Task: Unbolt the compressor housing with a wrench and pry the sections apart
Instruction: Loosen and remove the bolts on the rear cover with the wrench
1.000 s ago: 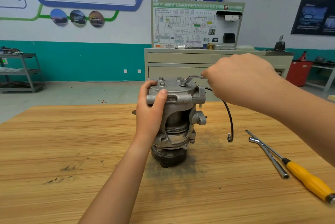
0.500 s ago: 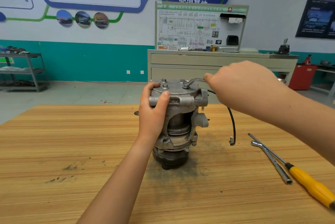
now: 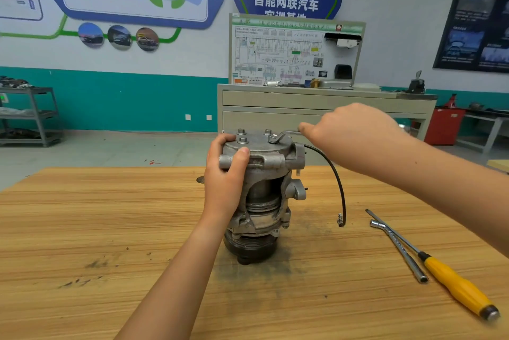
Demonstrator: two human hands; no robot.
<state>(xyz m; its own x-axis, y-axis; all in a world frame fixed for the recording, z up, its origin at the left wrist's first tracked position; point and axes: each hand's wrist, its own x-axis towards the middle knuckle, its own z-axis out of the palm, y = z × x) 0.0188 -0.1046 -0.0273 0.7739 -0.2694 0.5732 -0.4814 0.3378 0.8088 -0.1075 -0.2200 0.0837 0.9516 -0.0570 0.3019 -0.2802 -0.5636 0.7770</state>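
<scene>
compressor: compressor (image 3: 264, 193) stands upright near the middle of the wooden counter (image 3: 82, 229), dark pulley end down, flat top plate up.
left hand: left hand (image 3: 224, 174) grips the upper housing from the left side. Fingers go round the back, and the thumb presses over a cast lug on the front.
right hand: right hand (image 3: 349, 133) is closed in a fist round the wrench handle, just right of the top plate and clear of the counter. The handle end is hidden inside the fist.
wrench: wrench (image 3: 283, 134) has its cranked ring end on a bolt at the right part of the top plate. The shank runs right into the fist.
other bolts: three bolt heads (image 3: 242, 139) stand up from the plate, left of and behind the ring end.
cable: black cable (image 3: 337, 180) leaves the housing's right side and arcs down. Cannot tell whether its metal end touches the counter.
spare tools: yellow-handled screwdriver (image 3: 454, 282) and bent-end steel bar (image 3: 399, 248) lie close together on the counter, right of the compressor and well apart from it.
counter marks: dark grime around the compressor base, scuffs further left.
background: grey cabinet (image 3: 303, 103) carries a wiring-diagram board. Grey shelf rack (image 3: 30, 116) is far left.
</scene>
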